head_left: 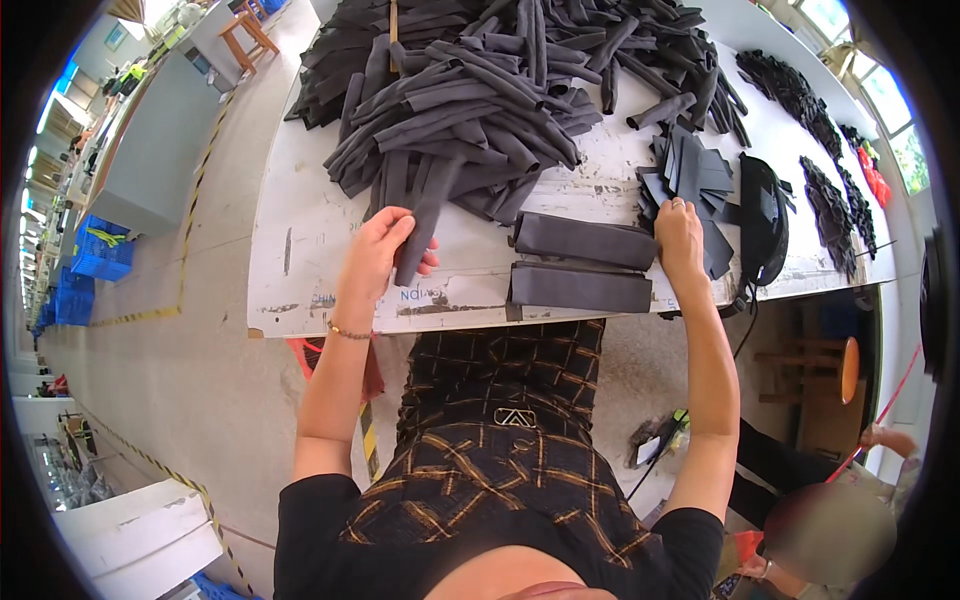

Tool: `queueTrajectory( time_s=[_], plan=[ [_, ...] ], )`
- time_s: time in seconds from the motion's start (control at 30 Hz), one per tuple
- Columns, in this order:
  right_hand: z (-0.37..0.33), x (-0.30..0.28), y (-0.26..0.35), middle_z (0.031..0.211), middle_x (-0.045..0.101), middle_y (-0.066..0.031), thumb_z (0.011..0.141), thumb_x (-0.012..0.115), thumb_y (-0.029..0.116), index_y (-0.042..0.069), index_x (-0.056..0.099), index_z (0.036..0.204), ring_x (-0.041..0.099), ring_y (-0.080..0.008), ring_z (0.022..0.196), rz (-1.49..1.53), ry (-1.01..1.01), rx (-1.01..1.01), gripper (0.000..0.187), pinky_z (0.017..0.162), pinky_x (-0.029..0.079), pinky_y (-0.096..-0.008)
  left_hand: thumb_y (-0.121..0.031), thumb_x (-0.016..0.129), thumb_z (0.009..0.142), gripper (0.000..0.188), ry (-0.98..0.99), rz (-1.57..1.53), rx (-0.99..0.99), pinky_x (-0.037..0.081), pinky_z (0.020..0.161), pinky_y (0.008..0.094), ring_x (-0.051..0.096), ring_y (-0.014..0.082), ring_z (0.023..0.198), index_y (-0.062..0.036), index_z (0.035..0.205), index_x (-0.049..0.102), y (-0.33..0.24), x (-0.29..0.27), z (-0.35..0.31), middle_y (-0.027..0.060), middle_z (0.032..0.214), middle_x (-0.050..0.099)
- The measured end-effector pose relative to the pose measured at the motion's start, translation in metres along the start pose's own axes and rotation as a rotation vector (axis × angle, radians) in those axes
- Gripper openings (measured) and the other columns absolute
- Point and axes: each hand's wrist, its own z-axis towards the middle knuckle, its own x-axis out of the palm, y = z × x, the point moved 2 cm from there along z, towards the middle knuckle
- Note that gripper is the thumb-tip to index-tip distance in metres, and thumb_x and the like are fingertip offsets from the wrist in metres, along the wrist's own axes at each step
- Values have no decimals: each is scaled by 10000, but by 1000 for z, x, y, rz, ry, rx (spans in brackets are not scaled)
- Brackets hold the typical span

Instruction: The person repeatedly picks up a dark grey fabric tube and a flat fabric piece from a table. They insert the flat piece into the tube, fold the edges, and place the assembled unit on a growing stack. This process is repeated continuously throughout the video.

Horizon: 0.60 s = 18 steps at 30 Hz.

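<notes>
My left hand (385,250) grips a dark grey flat fabric tube (424,228) by its near end, at the front of a big heap of the same tubes (470,90) on a worn white table (310,240). My right hand (680,235) rests, fingers down, on a fan of small flat black pieces (700,175) at the right. Between my hands lie two neat flat stacks of dark pieces (585,265), side by side near the table's front edge.
A black curved object (765,215) with a cord lies right of the small pieces. More black pieces (830,190) run along the table's right side. A wooden stool (825,368) and another person (830,530) are at lower right. Blue crates (95,250) stand at left.
</notes>
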Motion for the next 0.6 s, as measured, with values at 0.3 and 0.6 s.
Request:
queueTrajectory(
  time_s=[0.3, 0.6],
  plan=[
    [-20, 2, -24, 900, 589, -200, 835, 593, 10, -26, 531, 852, 584, -397, 909, 263, -170, -9, 74, 800, 494, -468, -34, 566, 961, 257, -24, -508, 59, 595, 864, 421, 688, 295, 978, 27, 1210, 549, 25, -10, -18, 188, 1111, 662],
    [-40, -9, -29, 907, 576, -165, 780, 754, 105, -5, 506, 817, 541, -378, 847, 563, -163, 91, 274, 772, 444, -441, -48, 682, 905, 379, 93, -731, 55, 531, 762, 330, 639, 170, 828, -10, 1267, 575, 16, -10, -18, 60, 982, 663]
  ],
)
